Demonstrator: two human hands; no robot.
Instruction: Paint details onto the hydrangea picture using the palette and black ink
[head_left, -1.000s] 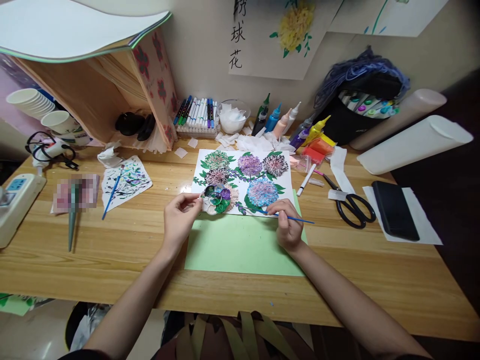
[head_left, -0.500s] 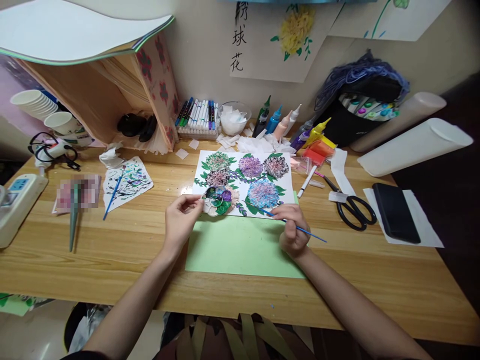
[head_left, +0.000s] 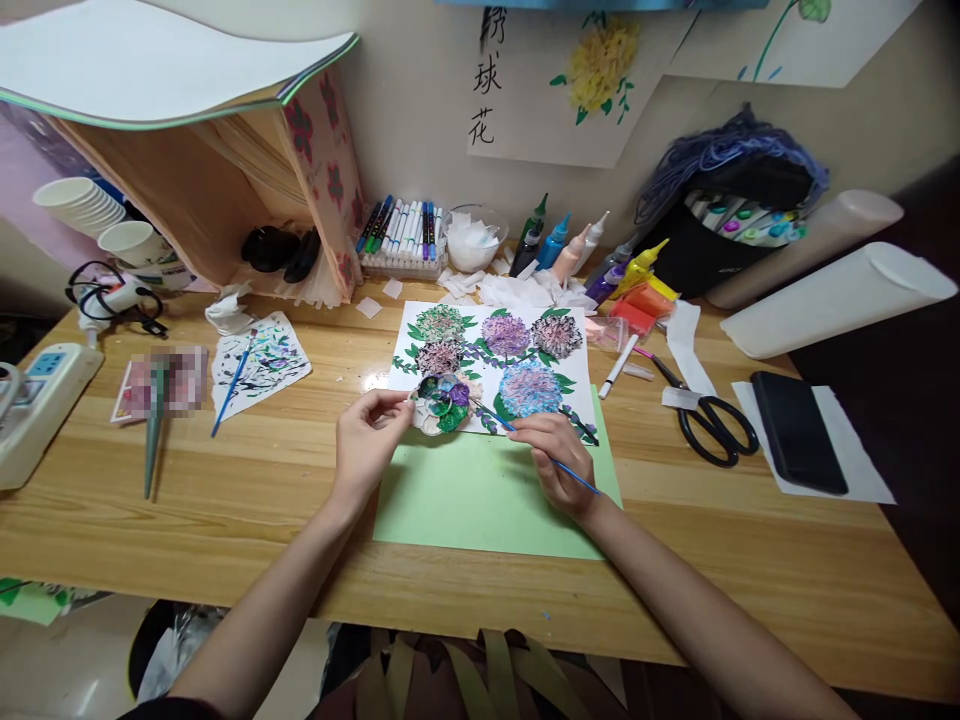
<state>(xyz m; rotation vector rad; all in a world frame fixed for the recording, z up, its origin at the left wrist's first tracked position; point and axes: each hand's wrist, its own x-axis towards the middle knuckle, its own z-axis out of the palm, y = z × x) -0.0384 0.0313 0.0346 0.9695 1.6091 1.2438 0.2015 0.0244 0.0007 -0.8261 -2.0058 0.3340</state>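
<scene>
Pinched by its left edge, a small round paint palette (head_left: 448, 414) with dark, purple and green paint is in my left hand (head_left: 369, 440). My right hand (head_left: 556, 462) is closed round a thin blue paintbrush (head_left: 576, 477), whose tip points left, close to the palette's right side. Whether the bristles touch the paint I cannot tell. Behind both hands lies a white sheet with painted flowers (head_left: 489, 352) in green, purple, black-pink and blue, with green leaves. The palette hides part of its lower left. A light green sheet (head_left: 487, 505) lies beneath it.
Scissors (head_left: 716, 430) and a black phone-like case (head_left: 799, 432) lie at right. Paint bottles (head_left: 555, 240), markers (head_left: 403, 232) and a bowl of paper scraps (head_left: 474, 240) stand behind. Another brush (head_left: 234, 385) rests on a paint-smeared paper (head_left: 279, 352) at left.
My right hand has moved left with the paintbrush, from the blue flower's lower edge to the palette's right side. My left hand keeps the palette in about the same place.
</scene>
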